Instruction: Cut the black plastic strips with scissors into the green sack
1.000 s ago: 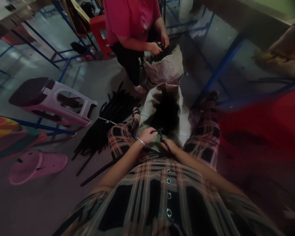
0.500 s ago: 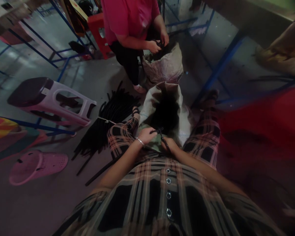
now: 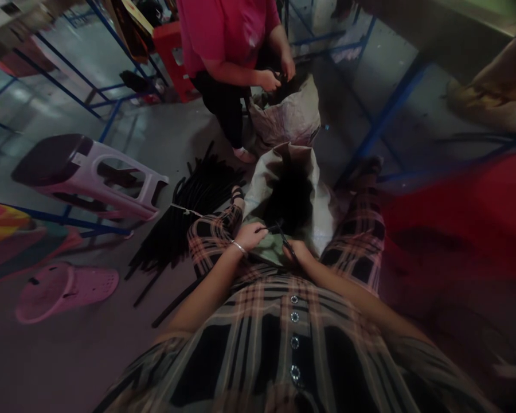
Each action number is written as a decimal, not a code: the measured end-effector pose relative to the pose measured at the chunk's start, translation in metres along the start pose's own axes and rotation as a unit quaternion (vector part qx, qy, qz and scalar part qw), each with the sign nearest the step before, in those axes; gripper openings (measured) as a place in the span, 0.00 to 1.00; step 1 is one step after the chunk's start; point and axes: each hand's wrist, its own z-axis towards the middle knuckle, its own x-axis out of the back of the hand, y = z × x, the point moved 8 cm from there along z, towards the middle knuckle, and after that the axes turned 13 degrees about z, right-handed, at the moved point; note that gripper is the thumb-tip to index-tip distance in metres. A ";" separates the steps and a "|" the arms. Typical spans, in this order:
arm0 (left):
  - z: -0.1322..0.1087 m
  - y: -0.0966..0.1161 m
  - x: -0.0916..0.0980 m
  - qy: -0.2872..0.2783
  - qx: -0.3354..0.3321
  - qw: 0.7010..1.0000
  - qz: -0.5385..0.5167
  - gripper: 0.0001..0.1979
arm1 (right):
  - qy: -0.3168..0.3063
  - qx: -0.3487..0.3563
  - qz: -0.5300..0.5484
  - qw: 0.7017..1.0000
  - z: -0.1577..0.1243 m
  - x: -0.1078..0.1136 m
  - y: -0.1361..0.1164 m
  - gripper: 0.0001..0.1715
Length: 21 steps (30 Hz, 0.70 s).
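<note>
Over the mouth of a white woven sack between my legs, both hands are at work. My left hand, with a bracelet at the wrist, pinches a black tube-like strip whose end points right. My right hand is closed on dark scissors, their blades up close to the strip's end. Whether the blades touch it, I cannot tell. Black material fills the dark inside of the sack. A long black tube runs under my left forearm; its far end is hidden.
A pile of black tubes lies on the floor at left, near a plastic stool and a pink basket. Ahead, a person in a pink shirt works over another sack. Red fabric is at right.
My left hand has moved slightly left, away from the scissors, with the strip. My right hand stays almost in place.
</note>
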 end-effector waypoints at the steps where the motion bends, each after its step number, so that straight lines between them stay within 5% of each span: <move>1: 0.000 -0.002 -0.001 -0.004 0.006 1.000 -0.012 0.15 | 0.003 -0.002 -0.008 1.000 0.000 0.001 0.000 0.11; 15: -0.001 -0.010 -0.003 -0.011 0.028 0.997 -0.074 0.15 | 0.021 -0.022 -0.006 1.000 -0.001 0.003 0.001 0.13; 21: 0.002 -0.006 0.009 0.042 0.022 0.998 -0.037 0.15 | -0.011 0.046 -0.040 0.998 0.000 -0.003 -0.006 0.16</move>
